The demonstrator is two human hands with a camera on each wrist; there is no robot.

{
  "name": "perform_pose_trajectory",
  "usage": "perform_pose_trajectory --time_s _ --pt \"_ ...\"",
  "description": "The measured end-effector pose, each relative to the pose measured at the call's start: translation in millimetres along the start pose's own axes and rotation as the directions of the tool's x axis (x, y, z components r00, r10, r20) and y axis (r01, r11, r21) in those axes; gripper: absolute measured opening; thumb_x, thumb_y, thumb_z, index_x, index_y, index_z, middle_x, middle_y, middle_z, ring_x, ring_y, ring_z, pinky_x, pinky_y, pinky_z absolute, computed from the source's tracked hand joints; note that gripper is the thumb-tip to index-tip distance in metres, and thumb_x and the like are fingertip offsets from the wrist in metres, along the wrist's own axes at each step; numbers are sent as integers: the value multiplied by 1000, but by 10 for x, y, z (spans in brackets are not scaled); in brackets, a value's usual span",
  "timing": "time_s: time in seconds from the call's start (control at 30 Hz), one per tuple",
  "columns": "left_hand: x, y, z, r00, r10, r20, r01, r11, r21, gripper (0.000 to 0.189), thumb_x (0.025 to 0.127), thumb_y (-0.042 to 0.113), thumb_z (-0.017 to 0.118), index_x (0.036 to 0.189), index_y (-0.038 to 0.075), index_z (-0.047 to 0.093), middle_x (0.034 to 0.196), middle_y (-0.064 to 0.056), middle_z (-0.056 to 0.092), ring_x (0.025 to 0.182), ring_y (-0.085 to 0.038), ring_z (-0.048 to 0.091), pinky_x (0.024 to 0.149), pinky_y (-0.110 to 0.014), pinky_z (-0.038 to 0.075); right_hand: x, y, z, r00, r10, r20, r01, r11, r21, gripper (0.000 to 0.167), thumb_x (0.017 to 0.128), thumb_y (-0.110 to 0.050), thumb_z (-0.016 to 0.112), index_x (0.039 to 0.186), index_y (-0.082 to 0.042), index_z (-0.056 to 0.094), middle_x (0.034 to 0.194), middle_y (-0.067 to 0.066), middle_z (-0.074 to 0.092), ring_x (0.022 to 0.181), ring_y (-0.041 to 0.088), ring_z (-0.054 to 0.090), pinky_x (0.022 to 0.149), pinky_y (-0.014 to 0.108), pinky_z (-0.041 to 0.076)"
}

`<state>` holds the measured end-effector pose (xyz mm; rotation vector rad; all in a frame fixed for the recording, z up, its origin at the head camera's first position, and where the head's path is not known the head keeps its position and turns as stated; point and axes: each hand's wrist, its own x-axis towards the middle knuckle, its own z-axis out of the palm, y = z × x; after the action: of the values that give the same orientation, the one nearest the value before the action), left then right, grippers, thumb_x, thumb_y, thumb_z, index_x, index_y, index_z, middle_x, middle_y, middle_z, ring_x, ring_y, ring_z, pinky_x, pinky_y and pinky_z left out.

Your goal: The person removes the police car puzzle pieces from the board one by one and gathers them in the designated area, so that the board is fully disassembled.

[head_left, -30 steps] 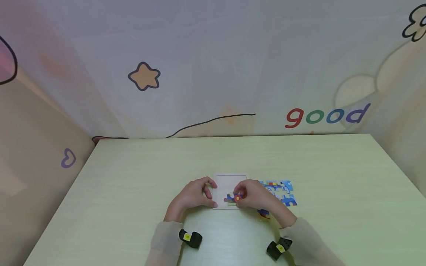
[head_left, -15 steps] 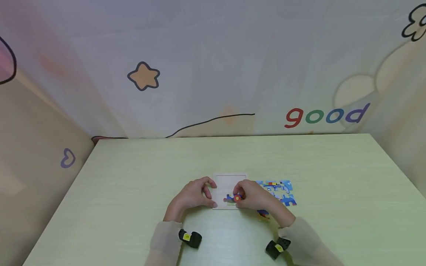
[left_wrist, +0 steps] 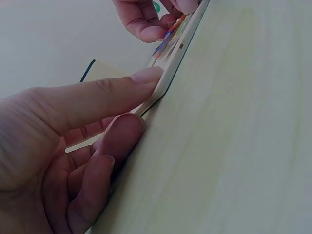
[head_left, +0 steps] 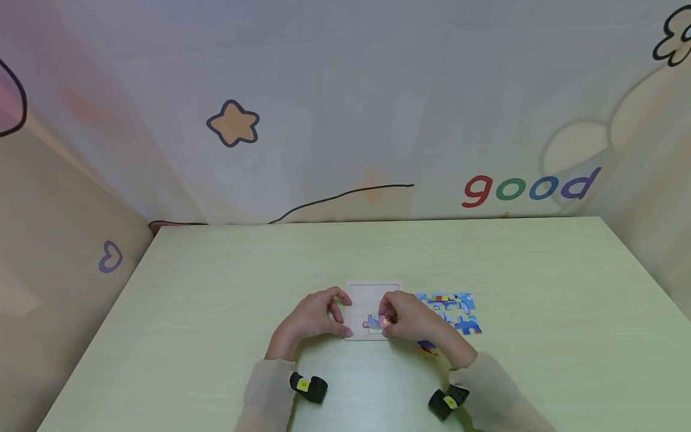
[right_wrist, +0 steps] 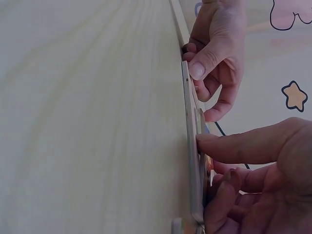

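A white puzzle board (head_left: 364,300) with a thin dark border line lies on the table. My left hand (head_left: 315,313) holds its left edge; in the left wrist view the thumb (left_wrist: 146,78) lies on top and a curled finger touches the side. My right hand (head_left: 412,315) pinches a jigsaw piece (head_left: 372,323) in blue, grey and red over the lower part of the board. The piece looks tilted, and its right end is hidden by the fingers. In the right wrist view the right thumb (right_wrist: 239,146) reaches over the board's edge.
Several blue jigsaw pieces (head_left: 466,309) lie flat right of the board, partly behind the right hand. One dark piece (head_left: 427,348) with red and yellow sits below the right wrist. The pale wooden table (head_left: 216,282) meets a printed cloth backdrop (head_left: 345,120) at the back.
The jigsaw piece in my right hand has tilted and now looks paler, with a shine on it. The right wrist has shifted slightly left. My left hand and the board stay put.
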<state>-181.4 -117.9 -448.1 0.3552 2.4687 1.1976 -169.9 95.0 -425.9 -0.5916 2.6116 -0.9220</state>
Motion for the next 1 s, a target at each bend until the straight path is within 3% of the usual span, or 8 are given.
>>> perform_pose_trajectory --time_s 0.37,0.57,1.0 --pt "-8 -13 -1 1000 2 2 -2 1000 5 44 66 16 82 102 14 57 71 0 56 66 -16 50 69 -30 40 5 -43 -13 998 -5 57 6 1000 -11 20 74 0 70 87 -3 55 73 2 49 68 15 43 63 27 38" --pt "2 -22 -2 1000 7 5 -7 1000 0 44 66 16 82 102 14 56 71 0 55 66 -16 50 69 -30 39 7 -60 -5 998 37 51 -37 999 1 21 74 0 70 88 -3 55 73 3 49 68 15 43 63 28 38" --pt "-4 -13 -4 1000 19 2 -19 1000 6 43 66 16 82 102 14 57 70 1 56 66 -15 50 70 -31 39 19 -69 -26 998 45 48 -46 999 8 21 73 -2 71 87 -2 55 71 3 50 66 15 44 62 27 38"
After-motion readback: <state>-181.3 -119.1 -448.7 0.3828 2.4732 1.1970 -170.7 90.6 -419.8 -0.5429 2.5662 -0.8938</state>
